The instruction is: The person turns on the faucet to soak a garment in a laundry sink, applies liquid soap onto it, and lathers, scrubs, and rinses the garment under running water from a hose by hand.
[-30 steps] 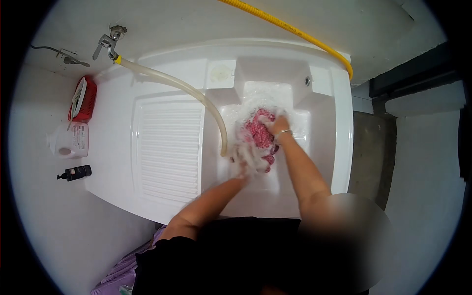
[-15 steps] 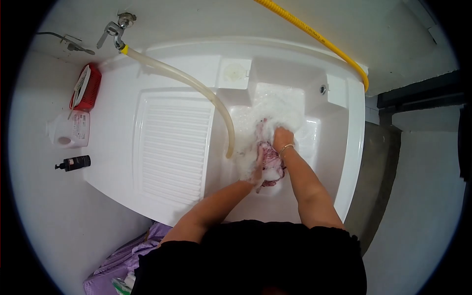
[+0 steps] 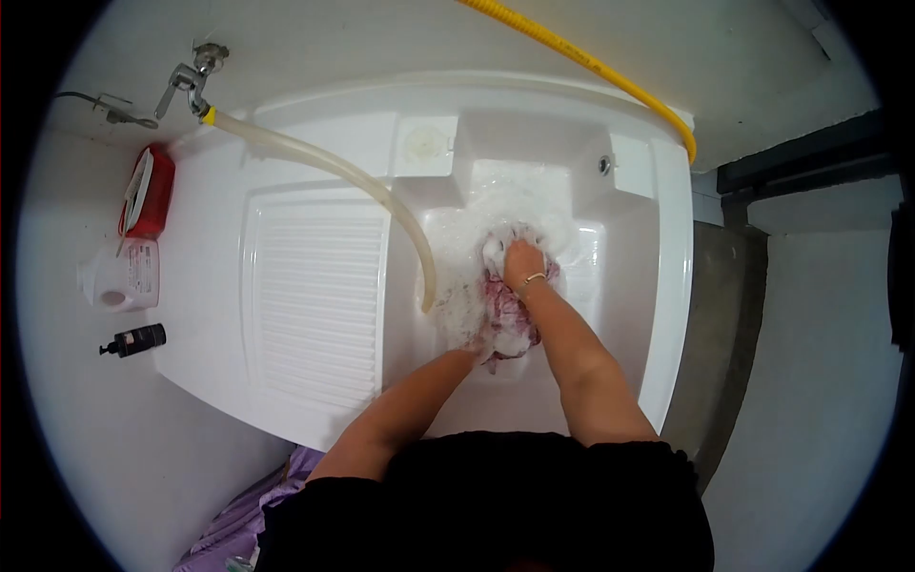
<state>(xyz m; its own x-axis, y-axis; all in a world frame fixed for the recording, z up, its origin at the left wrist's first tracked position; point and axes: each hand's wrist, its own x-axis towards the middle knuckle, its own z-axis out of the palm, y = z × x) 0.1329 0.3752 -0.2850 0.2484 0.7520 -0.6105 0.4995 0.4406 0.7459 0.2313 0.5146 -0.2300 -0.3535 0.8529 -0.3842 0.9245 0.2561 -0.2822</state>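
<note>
A wet pink and dark-red patterned cloth [image 3: 505,307] lies bunched in soapy water in the white sink basin [image 3: 629,267]. My right hand [image 3: 522,263], with a bracelet at the wrist, is closed on the far part of the cloth. At the cloth's near left edge is my left hand [image 3: 473,349], mostly covered by suds, so its fingers do not show. White foam [image 3: 515,202] surrounds the cloth. Left of it, the end of a clear hose [image 3: 427,276] hangs into the basin.
A ribbed washboard [image 3: 315,296] adjoins the basin on the left. The hose runs from a wall tap [image 3: 195,81]. A red basket [image 3: 152,191], a jug [image 3: 129,276] and a black pump bottle [image 3: 133,340] line the left side. A yellow hose [image 3: 591,65] crosses the back wall.
My right hand has shifted over the far part of the cloth. My left hand has slid back toward me and sunk into suds. The whole view has moved slightly.
</note>
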